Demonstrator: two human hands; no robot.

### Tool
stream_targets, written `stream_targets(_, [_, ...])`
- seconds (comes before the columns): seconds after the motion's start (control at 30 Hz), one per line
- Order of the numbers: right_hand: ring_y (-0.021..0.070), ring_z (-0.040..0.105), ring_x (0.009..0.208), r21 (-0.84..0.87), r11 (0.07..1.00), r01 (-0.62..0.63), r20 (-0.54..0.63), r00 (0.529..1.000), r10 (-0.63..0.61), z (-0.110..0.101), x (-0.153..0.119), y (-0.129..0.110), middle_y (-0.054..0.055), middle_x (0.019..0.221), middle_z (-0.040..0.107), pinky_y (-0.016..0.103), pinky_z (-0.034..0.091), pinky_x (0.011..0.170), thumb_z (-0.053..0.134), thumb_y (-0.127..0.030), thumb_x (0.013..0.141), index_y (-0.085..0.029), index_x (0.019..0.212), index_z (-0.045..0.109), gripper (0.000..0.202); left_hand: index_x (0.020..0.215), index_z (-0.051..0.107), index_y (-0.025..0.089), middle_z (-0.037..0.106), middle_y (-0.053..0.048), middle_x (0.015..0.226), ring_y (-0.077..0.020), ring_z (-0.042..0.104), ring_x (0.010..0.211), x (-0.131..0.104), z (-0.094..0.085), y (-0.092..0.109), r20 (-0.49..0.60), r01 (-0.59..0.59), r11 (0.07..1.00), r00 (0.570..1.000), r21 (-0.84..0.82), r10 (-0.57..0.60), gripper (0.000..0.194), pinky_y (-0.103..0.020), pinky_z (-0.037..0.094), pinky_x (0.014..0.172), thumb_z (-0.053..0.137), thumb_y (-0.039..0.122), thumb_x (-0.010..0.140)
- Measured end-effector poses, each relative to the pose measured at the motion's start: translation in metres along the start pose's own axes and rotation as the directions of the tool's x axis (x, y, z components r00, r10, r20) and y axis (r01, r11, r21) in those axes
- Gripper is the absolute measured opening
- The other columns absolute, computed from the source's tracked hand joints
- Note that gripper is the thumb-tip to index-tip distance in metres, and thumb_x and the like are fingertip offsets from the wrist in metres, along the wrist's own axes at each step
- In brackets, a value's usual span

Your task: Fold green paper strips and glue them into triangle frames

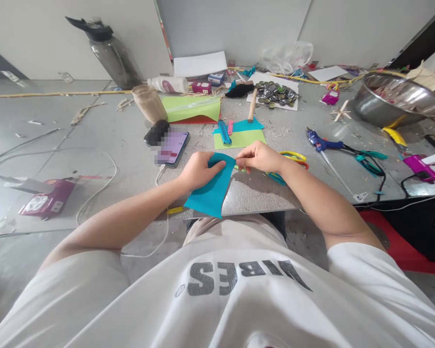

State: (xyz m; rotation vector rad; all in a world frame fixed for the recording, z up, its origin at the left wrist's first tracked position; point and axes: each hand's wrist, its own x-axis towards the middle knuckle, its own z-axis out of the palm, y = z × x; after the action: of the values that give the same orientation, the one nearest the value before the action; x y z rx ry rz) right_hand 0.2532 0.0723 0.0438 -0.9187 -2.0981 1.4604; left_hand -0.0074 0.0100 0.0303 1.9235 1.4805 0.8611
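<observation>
A sheet of blue paper [212, 193] is held over the table's front edge, tilted toward me. My left hand [200, 170] grips its upper left part, thumb on top. At the upper right corner my right hand [258, 157] pinches with thumb and fingertips; whether a small piece is also between them I cannot tell. Scissors with yellow and orange handles [293, 155] lie partly hidden behind my right wrist. Just beyond my hands are a green sheet [241, 139], a blue utility knife [224, 132] and a small pink strip [230, 127].
A phone [174, 149] on a white cable lies left of my hands. Behind stand a brown-filled jar [149, 104] and a grey bottle [116, 60]. A hammer [253, 105] lies by a heap of bottle caps [275, 94]. To the right are a blue glue gun [322, 141] and a metal bowl [380, 108].
</observation>
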Motion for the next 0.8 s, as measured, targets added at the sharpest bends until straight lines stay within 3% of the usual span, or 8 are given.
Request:
stream_targets(0.3, [0.0095,0.055,0.052,-0.016,1.000,0.021,0.008,1.000,-0.021,-0.0029,-0.0004,0.0038,0.002,0.070,0.075,0.027,0.041,0.053,0.101,-0.068,0.083,-0.015,0.087,0.089,0.054,0.068,0.057,0.025,0.052,0.003,0.066,-0.0163,0.043,0.069,-0.0005,-0.0015,-0.0006,0.058,-0.009,0.999,0.998,-0.046,0.012,0.044,-0.035,0.034,0.065,0.072,0.058,0.092])
stream_targets(0.5, [0.0088,0.054,0.052,0.016,1.000,0.008,-0.001,1.000,-0.008,-0.0017,-0.0006,0.0011,0.002,0.069,0.075,0.027,0.042,0.052,0.099,-0.058,0.081,-0.016,0.082,0.086,0.044,0.062,0.044,0.027,0.040,0.004,0.061,-0.0154,0.037,0.065,0.0018,-0.0015,-0.0009,0.038,-0.006,0.999,0.999,-0.053,0.008,0.052,-0.035,0.030,0.062,0.077,0.054,0.091])
stream_targets(0.8, [0.0095,0.056,0.053,0.046,0.999,-0.029,-0.005,1.000,0.029,-0.0018,-0.0003,-0.0007,0.003,0.067,0.076,0.025,0.041,0.050,0.105,-0.055,0.074,-0.016,0.079,0.086,0.044,0.060,0.042,0.026,0.038,0.006,0.057,-0.0132,0.036,0.062,0.0038,0.0003,-0.0041,0.031,-0.047,0.997,0.998,-0.068,0.049,0.054,-0.031,0.029,0.058,0.081,0.048,0.090])
